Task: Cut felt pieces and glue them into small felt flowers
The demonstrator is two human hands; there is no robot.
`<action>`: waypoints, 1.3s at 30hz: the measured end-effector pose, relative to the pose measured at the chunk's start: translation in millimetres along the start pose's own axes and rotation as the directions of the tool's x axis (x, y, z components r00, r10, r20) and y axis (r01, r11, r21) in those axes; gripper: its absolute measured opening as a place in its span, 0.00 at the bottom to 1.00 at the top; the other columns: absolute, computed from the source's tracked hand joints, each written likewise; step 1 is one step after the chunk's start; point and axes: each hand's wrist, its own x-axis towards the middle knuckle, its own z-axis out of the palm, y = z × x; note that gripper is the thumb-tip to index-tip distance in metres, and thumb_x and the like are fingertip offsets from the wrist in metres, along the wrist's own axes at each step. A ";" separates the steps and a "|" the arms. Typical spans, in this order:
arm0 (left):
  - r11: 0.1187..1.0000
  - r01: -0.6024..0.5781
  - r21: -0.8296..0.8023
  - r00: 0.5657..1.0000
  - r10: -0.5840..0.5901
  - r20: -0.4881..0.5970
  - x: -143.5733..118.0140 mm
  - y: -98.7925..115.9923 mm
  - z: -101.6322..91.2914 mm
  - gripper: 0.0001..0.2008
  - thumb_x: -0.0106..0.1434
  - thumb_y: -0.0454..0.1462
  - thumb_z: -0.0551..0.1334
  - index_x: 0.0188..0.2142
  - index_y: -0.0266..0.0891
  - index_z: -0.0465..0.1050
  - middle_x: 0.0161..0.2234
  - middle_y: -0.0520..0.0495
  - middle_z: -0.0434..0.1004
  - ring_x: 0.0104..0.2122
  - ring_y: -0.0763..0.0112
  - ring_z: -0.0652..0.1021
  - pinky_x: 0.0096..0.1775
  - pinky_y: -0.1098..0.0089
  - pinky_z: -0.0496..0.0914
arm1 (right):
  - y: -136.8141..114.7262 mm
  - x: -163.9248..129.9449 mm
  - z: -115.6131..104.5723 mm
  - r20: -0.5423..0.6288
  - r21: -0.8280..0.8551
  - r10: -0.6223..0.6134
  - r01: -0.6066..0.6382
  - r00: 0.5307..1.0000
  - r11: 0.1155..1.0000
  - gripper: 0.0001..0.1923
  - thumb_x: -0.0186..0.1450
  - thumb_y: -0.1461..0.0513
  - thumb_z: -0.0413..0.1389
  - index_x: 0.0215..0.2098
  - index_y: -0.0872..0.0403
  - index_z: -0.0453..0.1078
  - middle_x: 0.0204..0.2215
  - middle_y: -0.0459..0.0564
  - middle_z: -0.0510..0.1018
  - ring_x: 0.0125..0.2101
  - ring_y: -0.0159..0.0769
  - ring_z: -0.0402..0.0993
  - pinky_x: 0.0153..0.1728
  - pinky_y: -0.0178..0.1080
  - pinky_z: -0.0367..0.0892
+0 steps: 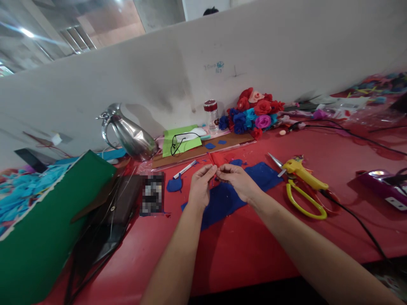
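My left hand (202,183) and my right hand (237,178) meet in front of me, fingertips pinched close together. Between them they grip a small red piece (216,159), thin like cloth or paper, standing up from the fingertips. Below the hands lie dark blue sheets (224,201) on the red table (251,258). A blue cut piece (174,183) and a white marker (185,169) rest left of my left hand. To the right of my right hand are yellow-handled scissors (305,201) and a yellow glue gun (303,173) with a black cord.
Behind stand a metal jug (132,133), a red-lidded glass jar (211,116) and a heap of artificial flowers (251,111). Eyeglasses (184,140) lie on green paper. A green box (54,228) and dark bag (108,212) are left; a purple device (383,186) is right.
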 end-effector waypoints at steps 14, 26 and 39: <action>1.000 -0.017 -0.007 0.999 0.017 -0.050 2.2 1.6 -1.6 0.14 0.36 0.34 0.74 0.24 0.37 0.74 0.24 0.55 0.74 0.26 0.79 0.73 0.36 0.74 0.66 | -1.3 -0.9 0.6 0.006 -0.021 0.012 -0.012 1.000 1.000 0.12 0.45 0.57 0.66 0.20 0.54 0.70 0.19 0.40 0.68 0.23 0.27 0.60 0.30 0.35 0.55; 1.000 0.008 -0.002 1.000 -0.008 -0.009 4.1 0.5 -6.3 0.13 0.37 0.34 0.74 0.19 0.36 0.70 0.20 0.56 0.71 0.24 0.80 0.71 0.33 0.75 0.66 | 0.8 -1.1 0.9 0.017 -0.073 -0.033 0.034 0.999 0.997 0.12 0.47 0.55 0.65 0.21 0.54 0.70 0.19 0.40 0.69 0.24 0.28 0.61 0.31 0.35 0.57; 0.999 0.024 -0.044 1.000 -0.023 0.013 4.4 2.7 -6.6 0.15 0.33 0.36 0.76 0.18 0.35 0.73 0.19 0.55 0.72 0.22 0.80 0.71 0.30 0.76 0.65 | 0.0 -0.4 -0.4 0.018 -0.076 -0.022 0.024 1.000 0.997 0.13 0.46 0.55 0.65 0.21 0.55 0.69 0.19 0.41 0.70 0.24 0.28 0.62 0.31 0.36 0.58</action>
